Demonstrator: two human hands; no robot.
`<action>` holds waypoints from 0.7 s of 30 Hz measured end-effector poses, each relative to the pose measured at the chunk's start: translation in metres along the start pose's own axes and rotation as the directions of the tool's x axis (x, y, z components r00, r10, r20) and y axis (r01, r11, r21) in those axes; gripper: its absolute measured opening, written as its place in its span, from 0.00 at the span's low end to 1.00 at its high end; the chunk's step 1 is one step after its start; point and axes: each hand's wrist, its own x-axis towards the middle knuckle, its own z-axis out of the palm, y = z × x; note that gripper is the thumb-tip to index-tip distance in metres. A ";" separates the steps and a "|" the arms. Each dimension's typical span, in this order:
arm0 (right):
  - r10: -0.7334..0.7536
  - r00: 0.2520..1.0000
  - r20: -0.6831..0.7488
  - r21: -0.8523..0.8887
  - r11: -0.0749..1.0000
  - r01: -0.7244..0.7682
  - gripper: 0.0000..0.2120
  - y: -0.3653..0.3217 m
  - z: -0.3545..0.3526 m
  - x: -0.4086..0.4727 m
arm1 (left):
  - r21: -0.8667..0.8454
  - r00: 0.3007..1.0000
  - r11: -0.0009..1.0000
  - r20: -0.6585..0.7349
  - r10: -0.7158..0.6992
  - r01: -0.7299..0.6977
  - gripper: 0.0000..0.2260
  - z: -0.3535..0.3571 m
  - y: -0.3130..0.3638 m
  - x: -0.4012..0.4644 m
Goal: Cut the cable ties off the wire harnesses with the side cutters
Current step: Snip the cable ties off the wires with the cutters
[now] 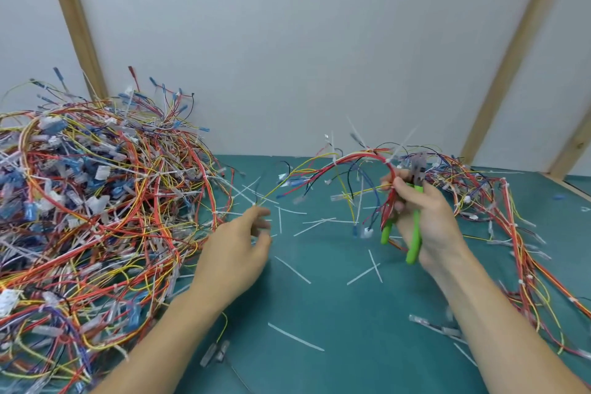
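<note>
Right hand (428, 217) grips green side cutters (414, 227) and a red harness (358, 160); left hand (236, 246) blurred, fingers loosely spread.

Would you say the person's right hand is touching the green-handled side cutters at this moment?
Touching. The head view shows the right hand wrapped around the green handles of the side cutters.

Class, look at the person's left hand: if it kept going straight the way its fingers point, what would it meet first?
Probably the yellow wire trailing from the wire harness that the right hand holds with the side cutters. The left hand has fingertips right at the wire's end, though blur and depth leave contact unclear.
</note>
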 end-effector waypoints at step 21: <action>-0.236 0.970 -0.051 -0.818 0.567 0.095 0.06 0.016 -0.003 -0.002 | -0.184 0.997 0.981 0.017 0.072 -0.068 0.07 0.003 0.007 -0.002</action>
